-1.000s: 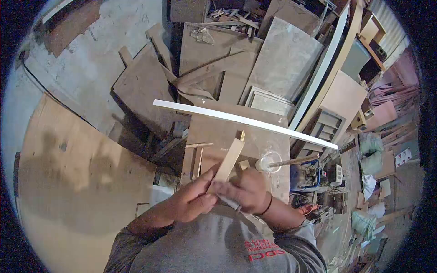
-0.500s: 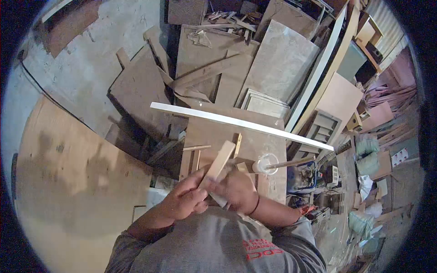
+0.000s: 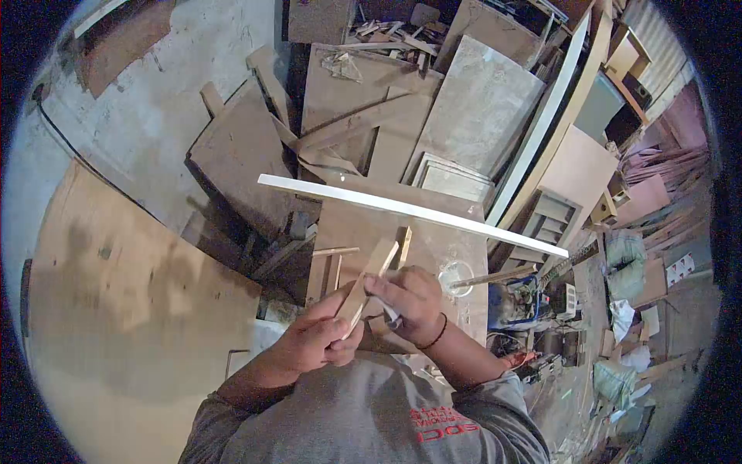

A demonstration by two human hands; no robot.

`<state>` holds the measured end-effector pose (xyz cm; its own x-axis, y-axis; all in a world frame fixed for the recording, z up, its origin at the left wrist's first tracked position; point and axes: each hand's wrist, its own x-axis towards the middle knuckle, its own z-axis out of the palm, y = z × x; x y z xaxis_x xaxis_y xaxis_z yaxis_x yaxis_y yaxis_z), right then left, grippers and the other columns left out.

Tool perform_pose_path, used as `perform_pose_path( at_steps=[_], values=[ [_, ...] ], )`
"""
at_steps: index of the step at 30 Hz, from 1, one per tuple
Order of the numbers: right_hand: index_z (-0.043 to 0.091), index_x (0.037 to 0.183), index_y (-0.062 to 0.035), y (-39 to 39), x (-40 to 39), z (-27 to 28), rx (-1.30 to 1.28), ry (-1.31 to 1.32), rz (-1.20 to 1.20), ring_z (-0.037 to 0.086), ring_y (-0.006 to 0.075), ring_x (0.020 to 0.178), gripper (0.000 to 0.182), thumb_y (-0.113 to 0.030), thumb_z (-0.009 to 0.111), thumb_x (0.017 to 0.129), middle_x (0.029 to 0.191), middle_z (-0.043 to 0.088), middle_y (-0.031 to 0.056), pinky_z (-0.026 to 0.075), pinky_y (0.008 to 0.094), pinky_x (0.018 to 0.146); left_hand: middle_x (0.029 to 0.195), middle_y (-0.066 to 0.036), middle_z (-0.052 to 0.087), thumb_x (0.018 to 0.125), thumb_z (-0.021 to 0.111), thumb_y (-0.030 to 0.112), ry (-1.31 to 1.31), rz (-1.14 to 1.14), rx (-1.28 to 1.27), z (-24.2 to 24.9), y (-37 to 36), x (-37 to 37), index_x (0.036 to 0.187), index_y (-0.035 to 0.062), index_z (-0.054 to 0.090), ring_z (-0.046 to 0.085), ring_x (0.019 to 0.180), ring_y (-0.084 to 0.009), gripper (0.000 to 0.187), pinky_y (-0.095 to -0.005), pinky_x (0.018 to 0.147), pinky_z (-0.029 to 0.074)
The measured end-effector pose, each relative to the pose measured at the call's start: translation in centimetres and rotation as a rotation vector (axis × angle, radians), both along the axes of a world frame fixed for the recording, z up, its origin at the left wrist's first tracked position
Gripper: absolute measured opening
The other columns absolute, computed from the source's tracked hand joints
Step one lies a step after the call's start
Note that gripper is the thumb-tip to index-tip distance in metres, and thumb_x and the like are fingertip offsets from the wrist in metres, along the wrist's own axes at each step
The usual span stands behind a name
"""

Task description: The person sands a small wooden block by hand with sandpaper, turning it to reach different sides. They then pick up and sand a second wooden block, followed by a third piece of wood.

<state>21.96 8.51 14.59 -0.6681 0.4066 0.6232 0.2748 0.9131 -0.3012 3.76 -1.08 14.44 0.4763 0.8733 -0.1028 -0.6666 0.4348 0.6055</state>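
While the left hand (image 3: 309,340) supports the near part of a narrow wooden strip (image 3: 380,261), the right hand (image 3: 410,301) meets it about midway; the strip lies aslant above the near side of the worktop (image 3: 355,226), its free end pointing far and slightly right.

Left grip: closed, with fingers and thumb clamped around the strip. Right grip: partly closed, with the fingertips on the strip's surface and the other fingers curled about a small pale object (image 3: 393,315), which may be a folded sheet or a thin tool; its exact kind cannot be told.

The step in hand appears to be close handwork on the strip's face or edge; a further pass would call for a firm left hold, light right fingertip pressure and a clear path along the grain.

Surroundings: a long white batten (image 3: 417,210) spans the far side of the worktop; a short wooden block (image 3: 404,247) lies just beyond the hands; a thin batten (image 3: 336,250) lies to the left; a round tub (image 3: 442,280) stands to the right, with a wooden stick (image 3: 502,275) reaching from it towards the right.
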Motion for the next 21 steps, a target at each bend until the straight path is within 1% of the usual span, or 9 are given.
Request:
perform_pose_path(
  at_steps=[3,4,7,8,11,15,16,19,21],
  values=[
    [0.058,0.115,-0.0113,-1.0,-0.5,-1.6,0.134,-0.292,0.015,0.052,0.0252,0.061,0.061,-0.025,0.068,0.056,0.069,0.050,0.0050,0.040,0.0397,0.052,0.064,0.002,0.036,0.087,0.047,0.025,0.045,0.034,-0.061,0.8,0.3,-0.6,0.143,0.0124,0.020,0.030,0.051,-0.0051,0.063,-0.0217,0.046,0.028],
    [0.058,0.115,-0.0100,-1.1,-0.7,-1.6,0.057,0.015,0.208,0.051,0.0275,0.059,0.062,-0.023,0.068,0.055,0.067,0.050,0.0080,0.041,0.0386,0.052,0.064,0.002,0.036,0.087,0.047,0.025,0.042,0.013,-0.044,0.8,0.3,-0.7,0.143,0.0123,0.020,0.030,0.052,-0.0051,0.063,-0.0216,0.046,0.028],
    [0.058,0.115,-0.0098,0.7,0.0,-0.8,0.023,-0.083,-0.128,0.053,0.0263,0.062,0.058,-0.018,0.064,0.058,0.066,0.048,0.0074,0.043,0.0384,0.057,0.064,0.002,0.036,0.087,0.047,0.023,0.046,-0.027,-0.008,0.4,0.1,-0.8,0.143,0.0120,0.020,0.031,0.052,-0.0050,0.063,-0.0215,0.046,0.028],
    [0.059,0.116,-0.0098,0.7,-0.2,-0.1,-0.203,0.047,-0.120,0.053,0.0255,0.065,0.055,-0.017,0.062,0.061,0.067,0.049,0.0067,0.043,0.0371,0.060,0.064,0.002,0.036,0.087,0.046,0.023,0.057,-0.019,-0.004,0.4,0.1,-0.8,0.143,0.0118,0.019,0.031,0.052,-0.0051,0.063,-0.0215,0.046,0.029],
    [0.059,0.116,-0.0099,-1.1,-0.8,-1.6,-0.092,0.067,0.180,0.052,0.0264,0.061,0.053,-0.021,0.063,0.064,0.066,0.049,0.0067,0.041,0.0378,0.056,0.064,0.001,0.036,0.088,0.046,0.023,0.060,-0.019,0.029,0.2,-0.1,-1.0,0.143,0.0108,0.018,0.031,0.051,-0.0056,0.062,-0.0219,0.046,0.029],
    [0.059,0.117,-0.0100,1.1,-1.1,-2.4,-0.341,0.194,-0.017,0.053,0.0274,0.062,0.050,-0.021,0.061,0.068,0.068,0.052,0.0084,0.042,0.0373,0.057,0.065,0.001,0.039,0.089,0.045,0.023,0.034,0.015,0.084,-1.5,0.1,-1.2,0.143,0.0091,0.018,0.032,0.051,-0.0061,0.062,-0.0221,0.047,0.030],
    [0.057,0.120,-0.0102,0.6,-0.6,-3.4,-0.187,0.015,-0.045,0.053,0.0284,0.062,0.054,-0.019,0.061,0.067,0.069,0.054,0.0093,0.042,0.0377,0.057,0.064,0.001,0.039,0.089,0.046,0.023,0.003,0.044,0.114,-1.9,0.2,-0.9,0.142,0.0081,0.018,0.033,0.051,-0.0059,0.062,-0.0217,0.046,0.030],
    [0.055,0.121,-0.0100,-2.2,-1.5,-1.3,-0.284,0.031,0.198,0.054,0.0291,0.060,0.052,-0.019,0.059,0.070,0.069,0.055,0.0091,0.043,0.0392,0.056,0.063,0.001,0.039,0.088,0.046,0.022,0.115,0.079,0.025,-1.3,0.0,-0.9,0.142,0.0081,0.019,0.034,0.050,-0.0057,0.062,-0.0215,0.046,0.030],
    [0.055,0.120,-0.0098,-1.1,-1.2,-0.3,-0.259,0.036,0.208,0.056,0.0290,0.062,0.051,-0.017,0.065,0.071,0.069,0.055,0.0083,0.044,0.0391,0.058,0.063,0.000,0.039,0.088,0.046,0.021,0.042,0.060,0.034,-1.3,0.1,-0.9,0.142,0.0083,0.020,0.033,0.049,-0.0057,0.062,-0.0214,0.045,0.029]
  ],
)
